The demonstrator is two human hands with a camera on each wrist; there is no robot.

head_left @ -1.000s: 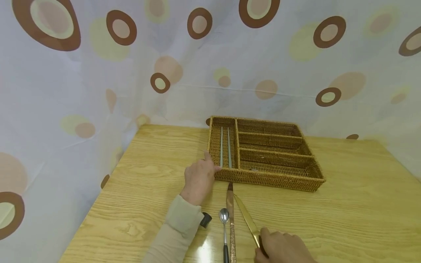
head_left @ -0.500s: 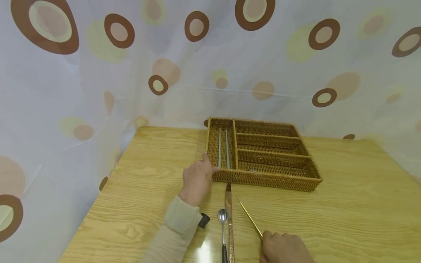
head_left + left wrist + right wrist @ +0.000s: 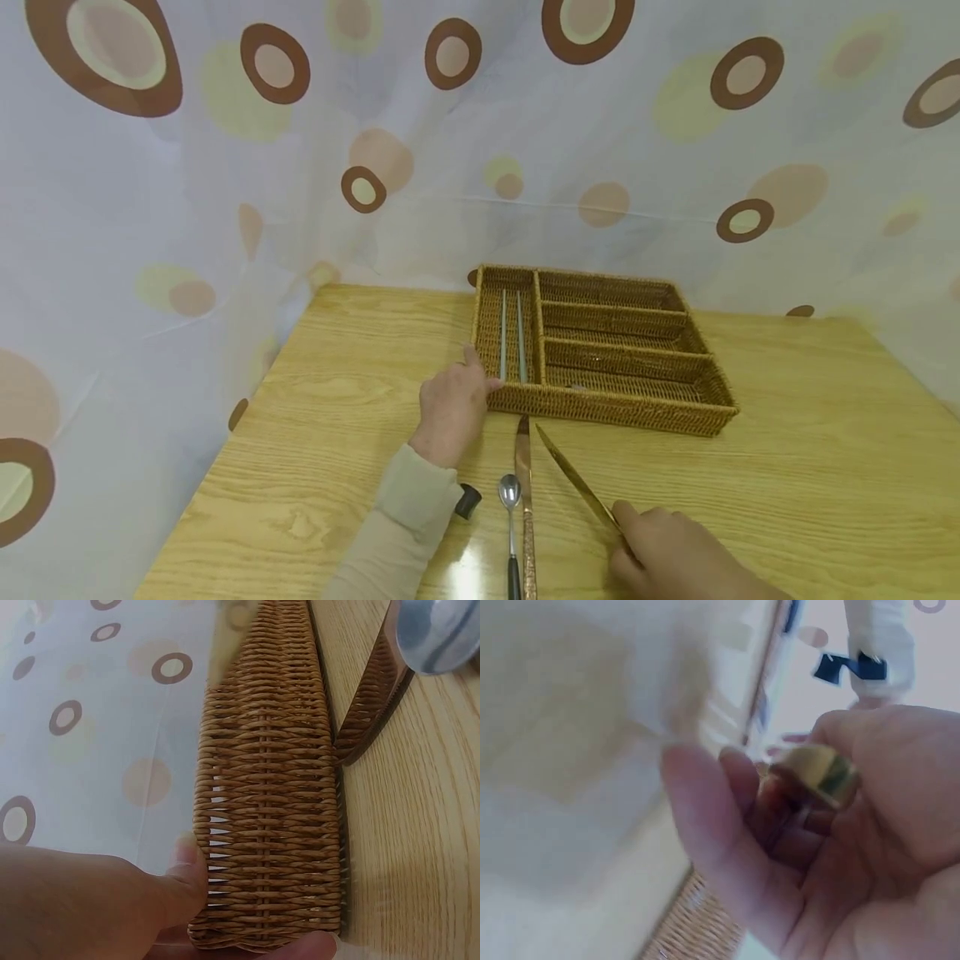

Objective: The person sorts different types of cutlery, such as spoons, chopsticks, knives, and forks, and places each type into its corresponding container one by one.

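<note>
My left hand (image 3: 453, 408) grips the near left corner of a brown wicker cutlery tray (image 3: 607, 406). In the left wrist view its thumb lies over the tray's rim (image 3: 199, 817). My right hand (image 3: 678, 554) holds a gold knife (image 3: 577, 482) by its handle, the blade slanting up and left with its tip just short of the tray's front wall. The handle's gold end (image 3: 817, 776) shows within the curled fingers in the right wrist view. Between the hands lie a copper-coloured knife (image 3: 524, 467) and a spoon (image 3: 510, 492) with a dark handle.
Two pale green chopsticks (image 3: 512, 337) lie in the tray's left compartment. A small shiny object (image 3: 578, 387), too small to identify, shows in the front compartment. A patterned cloth (image 3: 420, 125) hangs behind the wooden table (image 3: 337, 375).
The gold knife has rotated in my right hand, from flat to edge-on to its present tilt. That hand has shifted slightly right. My left hand and the tray stay in place.
</note>
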